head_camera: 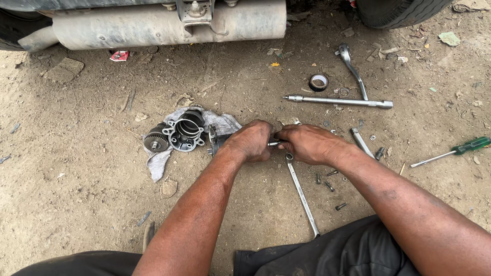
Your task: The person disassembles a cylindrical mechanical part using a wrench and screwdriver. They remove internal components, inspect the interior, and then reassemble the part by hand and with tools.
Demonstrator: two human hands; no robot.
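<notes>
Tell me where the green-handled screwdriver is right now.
In the head view, the green-handled screwdriver lies on the dirt at the far right edge, beyond the right hand and below the long socket bar.

This is an outdoor, roadside sort of repair spot beside a vehicle, with bare dirt ground (76, 168) for a floor; a dusty metal cylinder (163, 23) and a tyre (399, 11) of the vehicle show at the top; spanners (303, 197), a long socket bar (340, 101), a green screwdriver (452, 151), loose bolts (330, 186) and a roll of tape (318, 82) lie scattered in the dirt; greasy engine parts (181, 134) rest on a rag (158, 161).
</notes>
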